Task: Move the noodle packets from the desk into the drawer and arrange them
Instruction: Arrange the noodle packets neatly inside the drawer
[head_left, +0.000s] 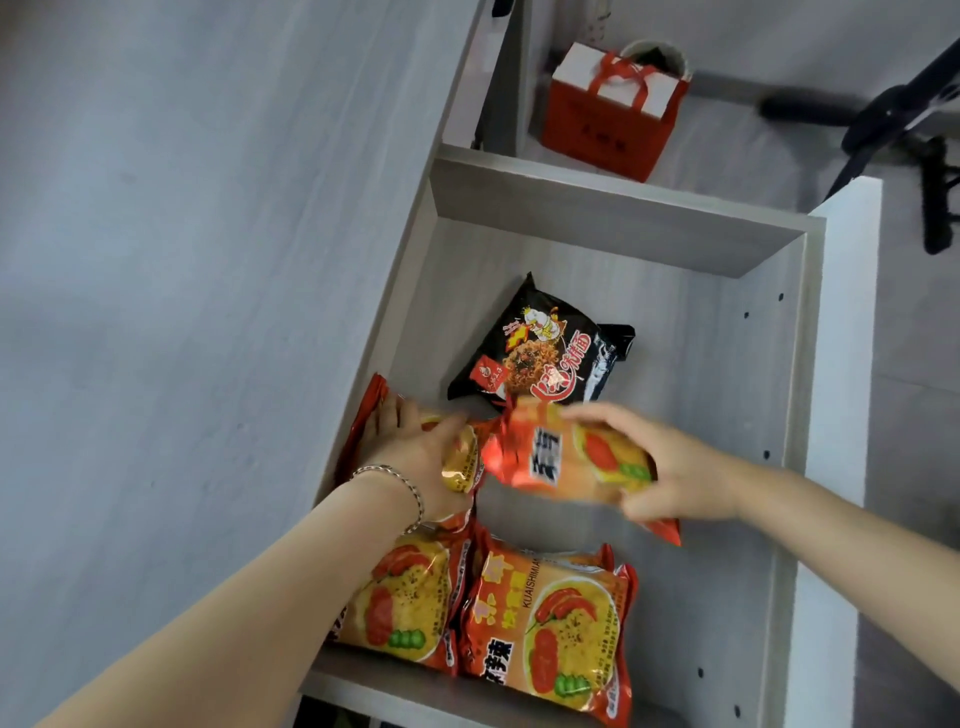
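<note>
— Reaching into the open drawer (769, 374), both hands work among glossy noodle packets. What surrounds them?

— A black packet (540, 348) lies flat further in, just beyond the hands; two orange packets (545, 623) sit side by side at the near end. A red gift bag (613, 114) stands on the floor past the drawer.

— And the grips?

— The right hand (670, 467) pinches a crinkled orange-red packet (561, 457), blurred, held above the pale woodgrain floor. The left hand (415, 457), bracelet (400, 483) at the wrist, has its fingers closed around another packet (462, 462) against the drawer's left wall.
</note>
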